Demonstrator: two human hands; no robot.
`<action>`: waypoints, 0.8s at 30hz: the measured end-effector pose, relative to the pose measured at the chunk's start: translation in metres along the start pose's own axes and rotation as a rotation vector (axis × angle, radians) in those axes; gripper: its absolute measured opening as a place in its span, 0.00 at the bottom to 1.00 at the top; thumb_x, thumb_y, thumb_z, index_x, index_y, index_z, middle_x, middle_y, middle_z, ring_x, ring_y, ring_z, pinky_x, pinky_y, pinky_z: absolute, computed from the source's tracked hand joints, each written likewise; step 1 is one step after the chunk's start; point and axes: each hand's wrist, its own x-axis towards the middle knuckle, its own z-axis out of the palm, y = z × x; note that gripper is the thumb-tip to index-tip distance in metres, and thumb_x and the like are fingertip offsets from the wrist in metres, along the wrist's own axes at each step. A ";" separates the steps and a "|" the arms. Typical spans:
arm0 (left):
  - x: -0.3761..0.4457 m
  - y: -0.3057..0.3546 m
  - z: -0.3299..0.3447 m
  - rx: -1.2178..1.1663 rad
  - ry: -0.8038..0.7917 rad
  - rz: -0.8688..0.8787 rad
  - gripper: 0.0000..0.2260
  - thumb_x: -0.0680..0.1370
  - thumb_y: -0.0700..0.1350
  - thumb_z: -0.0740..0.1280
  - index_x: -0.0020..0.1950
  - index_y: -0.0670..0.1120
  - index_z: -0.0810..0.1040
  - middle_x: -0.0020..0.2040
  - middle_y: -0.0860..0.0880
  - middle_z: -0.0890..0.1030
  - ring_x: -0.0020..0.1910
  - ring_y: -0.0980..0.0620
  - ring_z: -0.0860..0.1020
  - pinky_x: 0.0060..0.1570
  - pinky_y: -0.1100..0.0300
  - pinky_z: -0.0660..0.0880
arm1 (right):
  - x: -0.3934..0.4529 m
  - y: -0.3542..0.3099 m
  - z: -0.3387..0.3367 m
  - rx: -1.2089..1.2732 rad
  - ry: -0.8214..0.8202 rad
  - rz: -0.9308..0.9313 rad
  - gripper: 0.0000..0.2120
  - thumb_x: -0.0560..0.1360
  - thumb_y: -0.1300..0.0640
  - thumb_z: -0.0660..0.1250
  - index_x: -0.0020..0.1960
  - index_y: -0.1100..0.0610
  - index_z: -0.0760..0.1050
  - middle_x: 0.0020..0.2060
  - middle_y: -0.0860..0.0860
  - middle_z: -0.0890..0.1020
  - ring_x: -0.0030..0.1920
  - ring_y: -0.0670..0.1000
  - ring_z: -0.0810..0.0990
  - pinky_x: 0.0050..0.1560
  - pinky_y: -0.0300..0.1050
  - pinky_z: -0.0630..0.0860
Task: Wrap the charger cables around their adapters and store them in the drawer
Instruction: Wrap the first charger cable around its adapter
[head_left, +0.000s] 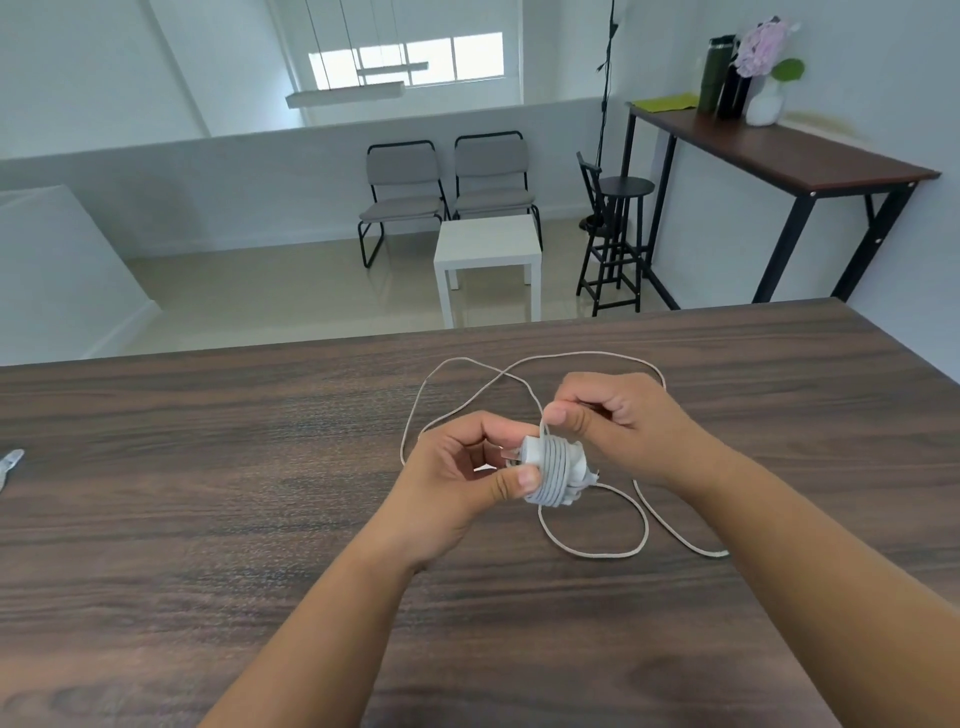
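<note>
head view: wrapping is judged to be partly done. a small white plastic charger adapter (553, 475) is held just above a dark wood-grain tabletop (208, 467), with several neat turns of pale grey braided cable (597, 551) already wound round its body. the adapter is gripped at its prong end by the left hand (467, 467), thumb below and fingers curled over the top. the running strand is pinched between thumb and forefinger of the right hand (613, 415), just above and beside the adapter, with the other fingers curled in. the two hands are close together but not touching.

much cable is left unwound: loose loops lie on the tabletop beyond the hands and near the right forearm, and they are seen to cross one another at the far side. a snag or knot could be caused by those crossings if the strand is pulled hard. the finished turns could slip off the adapter's end if tension is let go, since nothing but the pinch holds them tight. a crumpled bit near the adapter's right end cannot be made out clearly.

a small pale object (10, 462) lies at the far left edge of the tabletop; what it is cannot be told. no drawer is in view.
</note>
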 end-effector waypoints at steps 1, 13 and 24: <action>0.000 -0.001 0.001 0.002 0.010 0.007 0.11 0.66 0.44 0.76 0.48 0.50 0.84 0.44 0.49 0.83 0.44 0.52 0.77 0.45 0.59 0.77 | -0.003 0.000 0.005 0.019 0.057 0.016 0.13 0.77 0.50 0.63 0.37 0.55 0.75 0.30 0.49 0.75 0.31 0.43 0.70 0.33 0.35 0.66; 0.007 -0.012 0.011 -0.049 0.274 0.002 0.17 0.71 0.41 0.75 0.58 0.50 0.82 0.56 0.48 0.80 0.50 0.53 0.81 0.49 0.60 0.78 | -0.015 -0.008 0.037 0.198 0.535 0.198 0.10 0.78 0.52 0.64 0.39 0.53 0.77 0.30 0.50 0.78 0.31 0.50 0.79 0.29 0.46 0.80; 0.008 -0.008 0.032 -0.318 0.388 -0.151 0.19 0.70 0.47 0.72 0.61 0.48 0.80 0.49 0.48 0.85 0.43 0.55 0.83 0.40 0.62 0.79 | -0.018 0.002 0.048 -0.166 0.634 -0.045 0.10 0.78 0.54 0.63 0.40 0.55 0.77 0.34 0.45 0.77 0.35 0.44 0.75 0.37 0.33 0.70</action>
